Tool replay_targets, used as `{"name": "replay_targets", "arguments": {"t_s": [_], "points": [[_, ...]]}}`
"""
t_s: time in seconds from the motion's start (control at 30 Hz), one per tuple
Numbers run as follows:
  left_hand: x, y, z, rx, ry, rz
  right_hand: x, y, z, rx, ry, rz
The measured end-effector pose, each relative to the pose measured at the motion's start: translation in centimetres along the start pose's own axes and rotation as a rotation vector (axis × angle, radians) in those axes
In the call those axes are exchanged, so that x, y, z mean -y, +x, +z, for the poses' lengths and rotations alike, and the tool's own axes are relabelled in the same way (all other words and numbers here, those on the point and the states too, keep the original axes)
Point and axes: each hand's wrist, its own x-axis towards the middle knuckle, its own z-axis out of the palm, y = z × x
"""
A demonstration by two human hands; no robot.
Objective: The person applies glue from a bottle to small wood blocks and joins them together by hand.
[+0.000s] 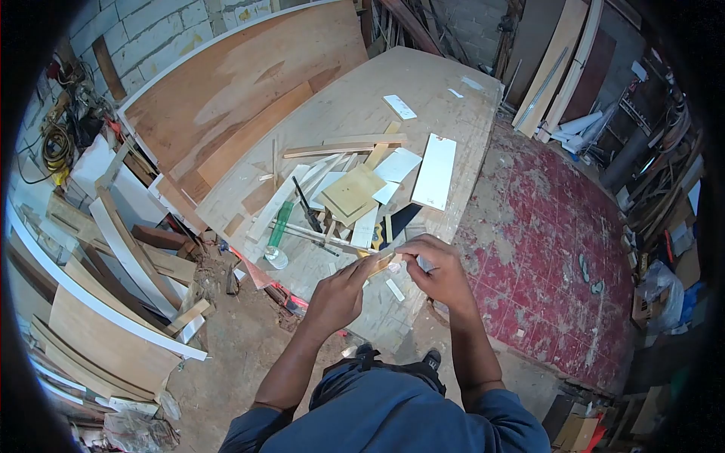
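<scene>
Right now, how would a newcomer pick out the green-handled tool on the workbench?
Start at the big plywood workbench and drop to the scrap pile near its front edge. Left of the square tan offcut lies the tool, the only translucent green thing among pale wood strips.

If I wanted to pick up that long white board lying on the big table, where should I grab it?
Probably grab the long white board by its near short end, coming from the table's right edge. It lies flat and bare there, with that end close to the edge beside the red floor. Its left side crowds against a pile of wood scraps, so fingers have less room there.
</scene>
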Motion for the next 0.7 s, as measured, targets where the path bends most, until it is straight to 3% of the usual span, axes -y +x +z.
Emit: {"name": "replay_targets", "arguments": {"t_s": [0.5, 0.6, 0.67, 0.7], "points": [[0.3, 0.1, 0.3, -0.004, -0.113, -0.012, -1.1, -0.6, -1.6, 0.036, 0.030, -0.012], [1.2, -0.1, 0.9, -0.007, -0.220, -0.051, -1.7, -0.9, -2.2, -0.012, 0.022, -0.025], [2.4, -0.3, 1.9, -0.011, -0.532, -0.117, -1.4, -0.9, -2.4, -0.030, 0.016, -0.025], [3.3, -0.7, 2.7, -0.008, -0.531, -0.116, -0.9, -0.8, -2.3, -0.038, 0.031, -0.034]]}}
